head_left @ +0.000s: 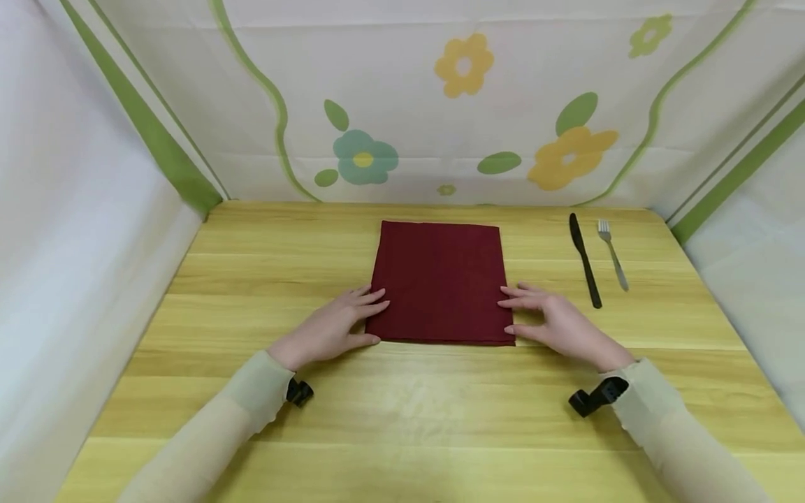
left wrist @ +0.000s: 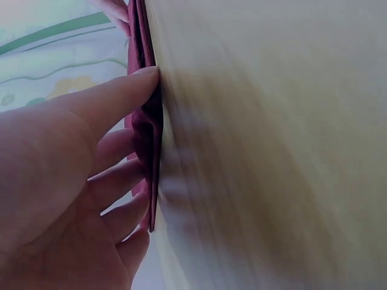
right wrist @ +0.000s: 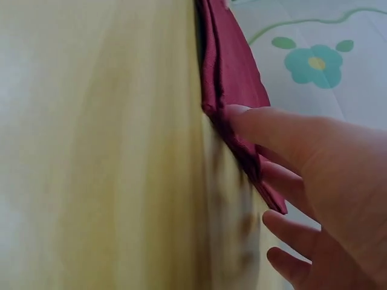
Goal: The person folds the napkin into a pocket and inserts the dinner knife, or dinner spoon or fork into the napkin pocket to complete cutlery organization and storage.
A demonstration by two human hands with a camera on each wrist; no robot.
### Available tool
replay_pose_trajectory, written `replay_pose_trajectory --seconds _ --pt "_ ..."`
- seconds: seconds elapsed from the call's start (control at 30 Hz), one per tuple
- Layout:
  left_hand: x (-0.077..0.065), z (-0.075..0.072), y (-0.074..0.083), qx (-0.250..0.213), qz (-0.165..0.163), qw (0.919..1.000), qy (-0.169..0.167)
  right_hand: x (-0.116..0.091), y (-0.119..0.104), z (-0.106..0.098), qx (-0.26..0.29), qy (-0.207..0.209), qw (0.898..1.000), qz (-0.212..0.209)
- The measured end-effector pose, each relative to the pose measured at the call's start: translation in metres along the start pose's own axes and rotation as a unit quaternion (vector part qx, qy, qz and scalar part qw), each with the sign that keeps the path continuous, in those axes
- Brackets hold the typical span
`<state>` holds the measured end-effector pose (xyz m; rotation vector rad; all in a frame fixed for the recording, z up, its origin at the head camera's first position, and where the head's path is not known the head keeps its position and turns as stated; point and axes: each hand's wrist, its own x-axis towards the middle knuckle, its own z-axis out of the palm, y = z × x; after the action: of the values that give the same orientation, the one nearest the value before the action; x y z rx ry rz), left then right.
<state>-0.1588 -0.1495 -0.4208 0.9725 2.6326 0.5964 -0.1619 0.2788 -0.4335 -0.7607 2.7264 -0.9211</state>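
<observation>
A dark red cloth [head_left: 440,279], folded into a flat square, lies on the wooden table. My left hand [head_left: 342,321] rests at its left edge with fingers spread, the fingertips on the cloth and the thumb by the near left corner. At the opposite edge my right hand [head_left: 547,321] touches the cloth with its fingertips and thumb, fingers loosely extended. In the left wrist view, folded layers of the cloth [left wrist: 148,121] show beside the thumb. The right wrist view shows the thumb against the layered near corner of the cloth [right wrist: 236,72].
A black knife [head_left: 585,260] and a silver fork [head_left: 613,255] lie side by side at the table's far right. Behind the wooden table [head_left: 415,412] hangs a white curtain [head_left: 402,84] with printed flowers. White fabric also stands at both sides.
</observation>
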Motion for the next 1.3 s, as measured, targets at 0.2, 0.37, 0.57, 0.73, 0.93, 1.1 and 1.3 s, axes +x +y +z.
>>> replay_pose_trajectory --seconds 0.2,0.37,0.57,0.73,0.93,1.1,1.3 --pt "0.000 -0.003 0.001 0.006 0.032 0.9990 0.031 0.000 -0.014 0.001 -0.018 0.017 0.999 -0.024" --pt "-0.001 -0.003 0.003 0.002 0.045 0.9976 0.052 -0.003 -0.029 0.008 -0.049 0.027 0.997 -0.057" --pt "0.000 -0.002 0.002 -0.012 0.045 0.9967 0.066 -0.008 -0.029 0.012 -0.077 0.036 0.993 -0.077" --pt "0.000 0.000 -0.003 -0.034 0.055 0.9948 0.079 -0.011 -0.022 0.012 -0.079 0.044 0.992 -0.085" --pt "-0.001 -0.003 -0.002 -0.051 0.051 0.9957 0.058 -0.015 -0.021 0.010 -0.069 0.031 0.994 -0.073" --pt "-0.001 -0.006 -0.002 -0.054 0.049 0.9963 0.045 -0.016 -0.021 0.009 -0.076 0.034 0.994 -0.077" --pt "0.001 -0.005 -0.005 -0.059 0.049 0.9947 0.067 -0.015 -0.020 0.010 -0.085 0.037 0.992 -0.086"
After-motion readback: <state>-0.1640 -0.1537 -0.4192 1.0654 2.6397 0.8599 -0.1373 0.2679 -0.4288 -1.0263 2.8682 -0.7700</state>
